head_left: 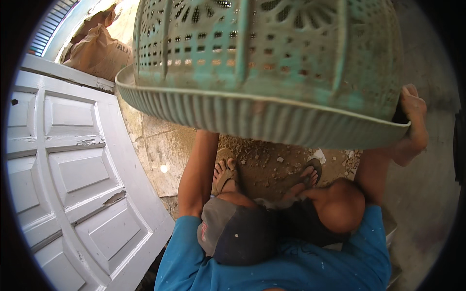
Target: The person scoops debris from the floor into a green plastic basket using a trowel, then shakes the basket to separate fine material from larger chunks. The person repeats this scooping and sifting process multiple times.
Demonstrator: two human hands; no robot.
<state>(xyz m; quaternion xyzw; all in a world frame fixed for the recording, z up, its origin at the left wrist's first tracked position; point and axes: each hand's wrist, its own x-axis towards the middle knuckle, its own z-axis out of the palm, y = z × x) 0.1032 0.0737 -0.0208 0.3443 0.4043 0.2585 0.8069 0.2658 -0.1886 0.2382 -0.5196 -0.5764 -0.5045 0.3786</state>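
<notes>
Head view: we are looking down past a large pale-green perforated plastic basket [272, 63] with a ribbed, flaring rim, which we hold raised above our knees and the floor, filling the upper half of the picture. It is tipped on its side, its pierced wall facing us and its rim running from upper left down to the right. Our right hand [412, 123] is at the rim's right end, fingers curled around the edge and thumb pointing up, so it has hold of the basket there. Our left hand is hidden behind the rim; only the forearm rising to the basket shows, so we cannot tell how far open it is. The basket lies straight ahead of both arms, between them. Below it we see a gritty stone floor [262, 160] strewn with rubble, and our sandalled feet. A white panelled wooden door [73, 169] lies to our left, and brown paper sacks [99, 51] sit beyond it.
</notes>
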